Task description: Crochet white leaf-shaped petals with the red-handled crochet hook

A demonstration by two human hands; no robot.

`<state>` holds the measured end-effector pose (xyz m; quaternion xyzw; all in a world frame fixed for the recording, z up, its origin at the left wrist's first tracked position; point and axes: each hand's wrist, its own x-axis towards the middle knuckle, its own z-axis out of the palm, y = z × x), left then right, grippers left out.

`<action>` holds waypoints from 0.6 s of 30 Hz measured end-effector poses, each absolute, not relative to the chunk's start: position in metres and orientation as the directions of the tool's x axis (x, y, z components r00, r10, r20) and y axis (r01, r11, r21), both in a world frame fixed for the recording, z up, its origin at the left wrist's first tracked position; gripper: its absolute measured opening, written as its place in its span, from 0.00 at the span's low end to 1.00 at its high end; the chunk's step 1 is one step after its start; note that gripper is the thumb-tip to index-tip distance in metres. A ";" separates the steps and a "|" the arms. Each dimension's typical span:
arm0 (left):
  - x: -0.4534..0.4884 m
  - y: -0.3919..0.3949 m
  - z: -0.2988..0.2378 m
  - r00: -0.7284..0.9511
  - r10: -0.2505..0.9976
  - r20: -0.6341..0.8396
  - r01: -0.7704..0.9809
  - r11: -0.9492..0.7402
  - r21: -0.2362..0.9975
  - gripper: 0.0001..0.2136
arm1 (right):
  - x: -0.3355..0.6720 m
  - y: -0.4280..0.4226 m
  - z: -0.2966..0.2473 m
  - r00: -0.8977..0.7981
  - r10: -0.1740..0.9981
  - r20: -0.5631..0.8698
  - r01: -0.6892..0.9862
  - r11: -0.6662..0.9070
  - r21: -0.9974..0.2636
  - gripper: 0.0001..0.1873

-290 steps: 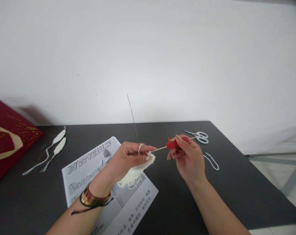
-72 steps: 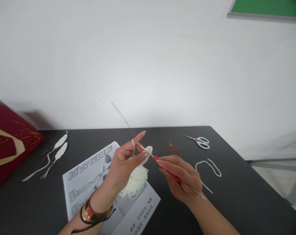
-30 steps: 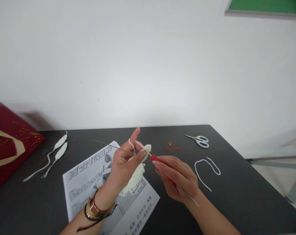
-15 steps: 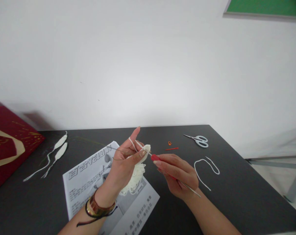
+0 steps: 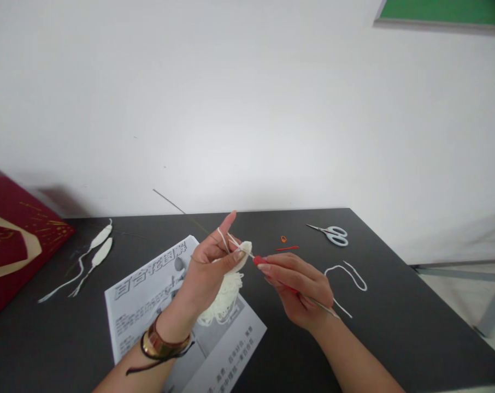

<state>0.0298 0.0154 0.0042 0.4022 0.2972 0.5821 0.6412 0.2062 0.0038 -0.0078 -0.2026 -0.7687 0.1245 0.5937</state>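
Between thumb and fingers my left hand pinches a small white crochet piece, and white yarn loops over its raised index finger. A thin wire sticks out behind that hand toward the upper left. My right hand is closed around a red-handled crochet hook, whose tip meets the crochet piece. The hook's exact place in the stitches is too small to make out. Under the left hand lies a loose heap of white yarn on a printed sheet.
Two finished-looking white leaf shapes with yarn tails lie left, near a red gift bag. Scissors, an orange stitch marker, a red needle and a yarn piece lie right on the dark table. A wall rises behind.
The thin wire behind my left hand has swung up and now points to the upper left. Both hands have shifted only slightly and keep their holds.
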 end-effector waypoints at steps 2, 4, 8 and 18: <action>0.028 0.016 0.006 0.184 0.982 0.043 -0.521 0.060 0.852 0.29 | 0.208 0.004 -0.009 -0.246 0.433 0.867 0.182 0.899 -0.397 0.22; 0.027 0.016 0.007 0.204 0.979 0.010 -0.505 0.097 0.857 0.28 | 0.210 0.004 -0.012 -0.307 0.359 0.881 0.251 0.924 -0.289 0.22; 0.028 0.016 0.007 0.121 0.991 0.048 -0.410 0.006 0.912 0.28 | 0.210 0.003 -0.018 -0.449 0.223 0.865 0.397 0.917 -0.030 0.20; 0.021 0.022 0.012 0.079 0.954 0.288 0.083 -0.295 0.952 0.03 | 0.207 0.002 -0.009 -0.299 0.367 0.881 0.341 0.903 -0.260 0.19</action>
